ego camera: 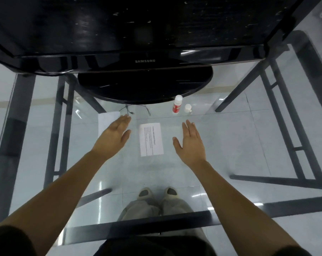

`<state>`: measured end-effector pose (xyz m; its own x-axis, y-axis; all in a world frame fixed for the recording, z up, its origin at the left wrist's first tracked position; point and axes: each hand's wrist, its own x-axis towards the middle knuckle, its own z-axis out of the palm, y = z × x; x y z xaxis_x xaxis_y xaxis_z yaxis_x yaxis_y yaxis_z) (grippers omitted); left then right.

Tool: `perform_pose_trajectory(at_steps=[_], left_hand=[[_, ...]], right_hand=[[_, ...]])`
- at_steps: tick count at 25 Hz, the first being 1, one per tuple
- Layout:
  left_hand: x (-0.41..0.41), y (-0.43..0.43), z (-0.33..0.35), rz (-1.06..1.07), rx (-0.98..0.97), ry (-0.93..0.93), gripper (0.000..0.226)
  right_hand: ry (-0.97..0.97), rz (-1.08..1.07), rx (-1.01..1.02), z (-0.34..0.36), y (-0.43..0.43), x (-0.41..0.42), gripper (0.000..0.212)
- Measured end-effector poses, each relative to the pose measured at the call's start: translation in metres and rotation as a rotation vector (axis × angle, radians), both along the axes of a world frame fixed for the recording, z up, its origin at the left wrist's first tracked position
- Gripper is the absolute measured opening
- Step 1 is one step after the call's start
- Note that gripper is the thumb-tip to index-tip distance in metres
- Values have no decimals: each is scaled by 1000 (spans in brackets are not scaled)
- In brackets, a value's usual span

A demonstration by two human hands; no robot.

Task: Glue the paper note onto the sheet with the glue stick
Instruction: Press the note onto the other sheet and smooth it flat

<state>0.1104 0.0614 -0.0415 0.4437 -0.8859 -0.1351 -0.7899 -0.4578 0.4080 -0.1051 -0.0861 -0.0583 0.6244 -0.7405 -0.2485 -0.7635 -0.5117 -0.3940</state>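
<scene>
1. Both hands are empty. The left hand (115, 133) and the right hand (190, 143) are spread flat with straight fingers, one on each side of the printed paper note (151, 139).
2. The note lies flat in the middle of the glass table (230, 145). The blank sheet (107, 120) is off to its left, partly under the left hand. I can't tell if that hand is touching it.
3. Biggest risk, I'd say, is the slick glass. Thin paper will probably skate around as glue gets rubbed on unless one hand pins it down.
4. The glue stick (177, 104) stands upright, tall and narrow, just in front of the monitor stand (145, 85). A sloppy reach could tip it and send it rolling.
5. Right beside it is a small white cap-like piece (188, 108). If that's the cap, the glue tip could dry out or smear the glass.
6. The clear top shows the floor tiles and table legs underneath, so the pale sheet's edges are hard to see. The note could go on crooked.
7. As for materials, there's glossy black plastic on the stand, matte white paper, and a red label on the white glue tube.
</scene>
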Motion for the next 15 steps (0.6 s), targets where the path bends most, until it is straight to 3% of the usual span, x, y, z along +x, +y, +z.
perform_pose_trajectory(at_steps=[3,6,15], left_hand=[[11,33,-1,55,42,-58,44],[14,46,-4,110,92,-52,44],[-17,35,-9,86,-13,-36,38]], right_hand=[[-115,-14,9,8,24,16,57],[-147,-81,66,13,41,34,64],[-198,-235,238,22,40,51,62]])
